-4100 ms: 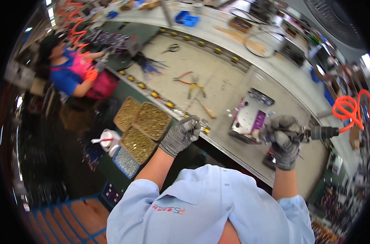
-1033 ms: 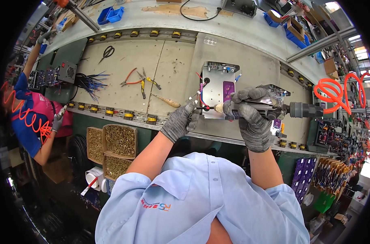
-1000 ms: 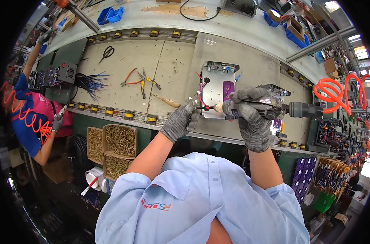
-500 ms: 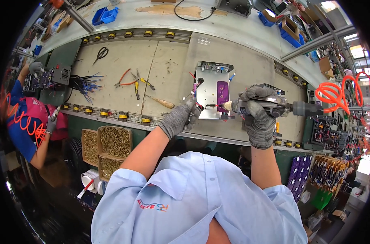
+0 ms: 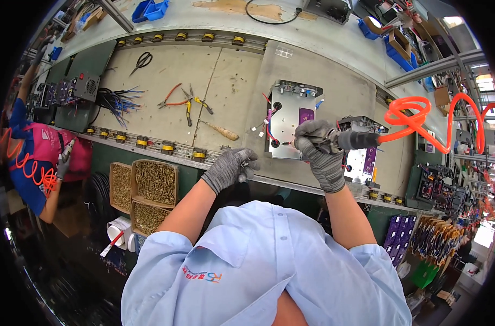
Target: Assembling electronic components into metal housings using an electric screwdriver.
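My right hand point(image 5: 319, 155), in a grey knit glove, grips a pneumatic screwdriver point(image 5: 356, 140) with an orange coiled hose. Hand and tool are over the right near part of a metal chassis point(image 5: 284, 122) fitted with a purple board point(image 5: 306, 115) and wires; the driver's tip is hidden. My left hand point(image 5: 232, 169), gloved alike, hovers at the bench's near edge, left of the chassis. Its fingers are curled in, and whatever they hold is too small to make out. Beyond it lies a wooden-handled tool point(image 5: 221, 131).
Pliers point(image 5: 176, 100), cutters point(image 5: 193, 103) and black scissors point(image 5: 143, 62) lie on the bench. Boxes of brass screws point(image 5: 155, 182) stand below its near edge. A second chassis point(image 5: 361, 157) sits right of the first. At far left another person point(image 5: 41, 149) works with a similar driver.
My left hand has drawn back from the chassis, left and toward me. The right hand has shifted left with the driver, uncovering more of the second chassis, and the hose has swung left.
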